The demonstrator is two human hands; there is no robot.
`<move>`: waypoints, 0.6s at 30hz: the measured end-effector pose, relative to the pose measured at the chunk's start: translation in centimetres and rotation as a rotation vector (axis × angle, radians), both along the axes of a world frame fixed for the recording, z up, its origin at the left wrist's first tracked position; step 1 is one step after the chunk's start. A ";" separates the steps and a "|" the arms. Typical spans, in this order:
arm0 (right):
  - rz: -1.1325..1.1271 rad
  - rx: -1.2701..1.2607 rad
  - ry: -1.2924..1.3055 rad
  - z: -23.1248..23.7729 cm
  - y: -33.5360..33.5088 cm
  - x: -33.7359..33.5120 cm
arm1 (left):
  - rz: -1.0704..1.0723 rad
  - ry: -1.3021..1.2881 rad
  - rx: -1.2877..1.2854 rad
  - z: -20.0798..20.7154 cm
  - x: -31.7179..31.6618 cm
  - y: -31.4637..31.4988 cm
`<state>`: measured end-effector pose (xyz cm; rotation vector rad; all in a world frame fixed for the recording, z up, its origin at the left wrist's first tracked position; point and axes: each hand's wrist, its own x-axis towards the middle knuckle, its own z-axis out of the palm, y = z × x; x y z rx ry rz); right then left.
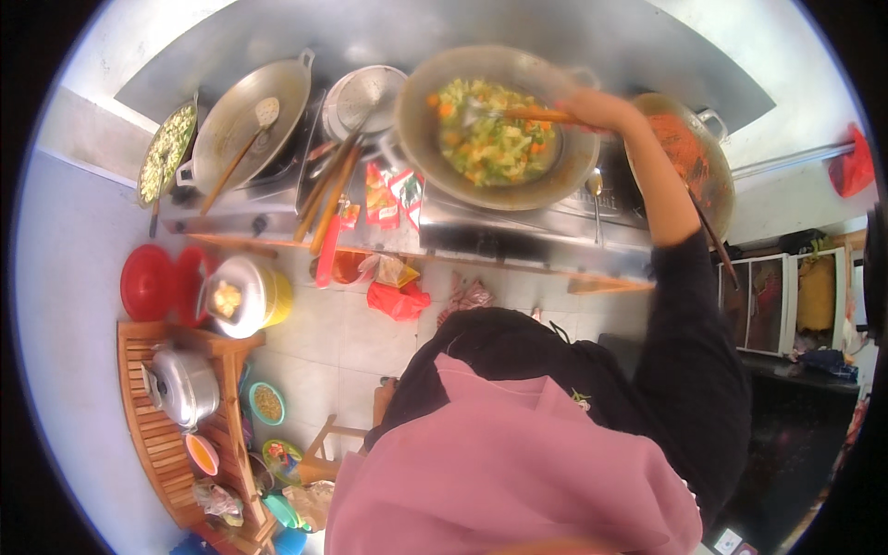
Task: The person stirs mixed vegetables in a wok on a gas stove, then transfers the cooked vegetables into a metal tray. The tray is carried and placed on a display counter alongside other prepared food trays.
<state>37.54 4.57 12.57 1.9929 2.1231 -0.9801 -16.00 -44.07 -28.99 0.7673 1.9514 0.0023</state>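
Wooden-handled spatula [529, 115] with the right hand [599, 112] wrapped round it, wok [572, 162] rim just below, some open room inside around 7 o'clock, chopped veggies [499, 139] at 9, reddish-orange pan [716, 171] at 4.

Bright haze, glare on backsplash [370, 33], blurred right grip [601, 109], bowed dark edges

Black clothing [504, 342], wide pink cloth [499, 462] over it.
The black sleeve [689, 324] leaves the forearm [668, 190] bare (a small pale motif [580, 400] shows also).
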 end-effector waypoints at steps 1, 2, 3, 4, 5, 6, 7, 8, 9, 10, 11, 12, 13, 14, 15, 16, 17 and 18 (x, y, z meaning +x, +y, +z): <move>-0.064 -0.031 0.040 0.1 -0.9 1.5 | 0.010 -0.005 0.005 -0.1 0.0 0.4; -0.112 -0.049 0.120 0.4 -2.1 2.9 | 0.015 -0.009 0.008 -0.1 0.1 0.5; -0.189 -0.062 0.151 0.6 -3.5 4.1 | 0.014 -0.015 0.010 -0.2 0.1 0.6; -0.209 -0.042 0.186 1.0 -4.9 4.9 | 0.009 -0.019 0.008 -0.3 0.2 0.5; -0.265 -0.020 0.196 1.3 -6.2 5.4 | -0.001 -0.022 0.006 -0.4 0.2 0.4; -0.252 0.028 0.231 1.7 -7.7 5.9 | -0.019 -0.024 0.000 -0.5 0.2 0.2; -0.256 0.077 0.264 2.2 -9.3 6.3 | -0.041 -0.029 -0.009 -0.6 0.2 0.1; -0.212 0.139 0.366 2.5 -10.8 6.5 | -0.065 -0.032 -0.019 -0.6 0.1 0.0; -0.271 0.151 0.321 2.6 -12.0 6.2 | -0.093 -0.037 -0.026 -0.8 0.1 0.0; -0.282 0.171 0.347 2.3 -13.1 5.6 | -0.121 -0.043 -0.034 -0.8 0.0 -0.1; -0.294 0.193 0.372 2.0 -13.8 4.8 | -0.152 -0.048 -0.046 -0.9 -0.1 0.0; -0.291 0.172 0.277 1.5 -13.8 3.7 | -0.181 -0.055 -0.053 -0.9 -0.2 0.1; -0.337 0.149 0.138 0.6 -13.6 2.2 | -0.212 -0.058 -0.059 -1.0 -0.4 0.4; -0.252 0.296 0.104 -0.8 -13.5 0.2 | -0.242 -0.062 -0.065 -1.2 -0.6 0.8; -0.262 0.382 -0.015 -1.7 -13.4 -1.4 | -0.267 -0.068 -0.060 -1.4 -0.8 1.5; -0.253 0.424 -0.025 -1.6 -13.6 -1.9 | -0.286 -0.072 -0.051 -1.8 -1.0 2.4; -0.291 0.405 -0.071 -1.4 -13.6 -2.3 | -0.295 -0.074 -0.042 -2.3 -1.2 3.4; -0.298 0.395 -0.091 -0.9 -13.6 -2.6 | -0.268 -0.063 -0.028 -2.8 -1.5 4.5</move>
